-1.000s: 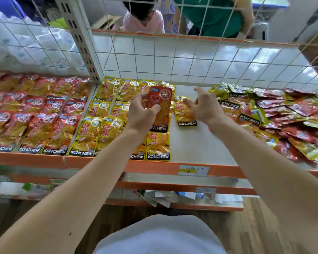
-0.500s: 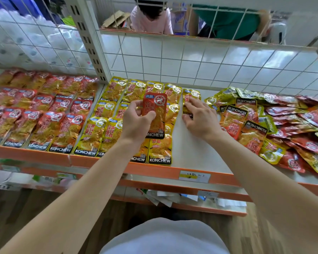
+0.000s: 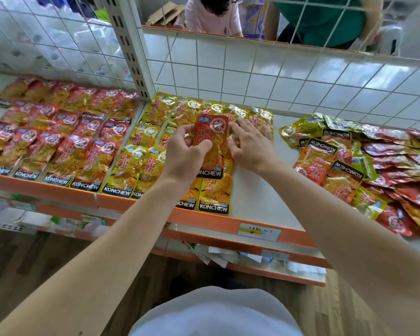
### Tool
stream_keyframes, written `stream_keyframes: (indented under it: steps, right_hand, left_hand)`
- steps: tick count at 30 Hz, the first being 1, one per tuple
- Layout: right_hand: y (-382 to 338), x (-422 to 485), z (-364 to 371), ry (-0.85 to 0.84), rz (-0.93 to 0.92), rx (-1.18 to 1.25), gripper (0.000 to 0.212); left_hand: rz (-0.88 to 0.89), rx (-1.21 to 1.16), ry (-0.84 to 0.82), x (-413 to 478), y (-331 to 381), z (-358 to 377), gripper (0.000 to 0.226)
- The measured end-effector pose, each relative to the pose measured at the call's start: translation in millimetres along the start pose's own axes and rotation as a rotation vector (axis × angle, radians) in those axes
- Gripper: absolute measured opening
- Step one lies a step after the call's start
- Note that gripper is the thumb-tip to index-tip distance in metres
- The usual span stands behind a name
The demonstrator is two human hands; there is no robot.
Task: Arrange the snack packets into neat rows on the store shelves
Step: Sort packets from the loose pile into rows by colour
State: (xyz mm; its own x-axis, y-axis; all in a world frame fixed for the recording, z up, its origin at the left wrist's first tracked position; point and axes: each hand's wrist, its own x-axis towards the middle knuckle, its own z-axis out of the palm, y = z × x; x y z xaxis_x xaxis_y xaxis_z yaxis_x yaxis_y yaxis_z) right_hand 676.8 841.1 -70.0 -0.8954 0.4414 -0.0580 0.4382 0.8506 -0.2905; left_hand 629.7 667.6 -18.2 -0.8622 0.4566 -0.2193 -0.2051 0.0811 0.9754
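- The right hand [image 3: 250, 147], which half a second ago had curled fingers on a yellow packet, now lies flat at the centre of the frame, fingers spread and nearly straight on the yellow rows [image 3: 141, 146].
- The yellow packet [image 3: 261, 117] that lay apart a second ago now sits at the right end of the back row.
- The left hand [image 3: 183, 154] still grips the red packet [image 3: 211, 139], thumb on the front and fingers curled behind, upright above the yellow rows at centre frame.
- "KONCHEW" reads white on black along each packet's bottom strip; in the pile [image 3: 374, 166] at right several read upside down.
- A small tag [image 3: 258, 232] on the orange edge carries handwriting too small to read.
- Packets are glossy, crinkled foil rectangles; the red rows [image 3: 58, 141] fill the left.
- The shelf [image 3: 260, 190] is smooth white, backed by a white wire grid [image 3: 277, 76].
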Motion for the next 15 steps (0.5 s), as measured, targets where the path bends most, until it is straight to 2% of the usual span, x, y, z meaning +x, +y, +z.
stream_keyframes:
  steps: [4,7,10,15]
  right_hand:
    - [2.8,-0.1,-4.8,0.012,-0.021,-0.008,0.057]
    - [-3.9,-11.8,-12.5,0.093,-0.04,0.065,0.056]
    - [-19.7,-31.0,-25.9,0.178,-0.121,0.143,0.056]
    - [-55.9,-54.4,-38.8,0.226,-0.214,0.281,0.059]
  left_hand:
    - [-0.003,0.01,0.011,-0.6,-0.9,0.7,0.035]
    - [-0.007,0.026,0.04,-1.8,0.6,-2.7,0.036]
    - [-0.017,0.029,0.11,-2.1,6.3,-11.9,0.035]
    - [0.003,-0.006,0.216,-6.9,16.9,-34.6,0.03]
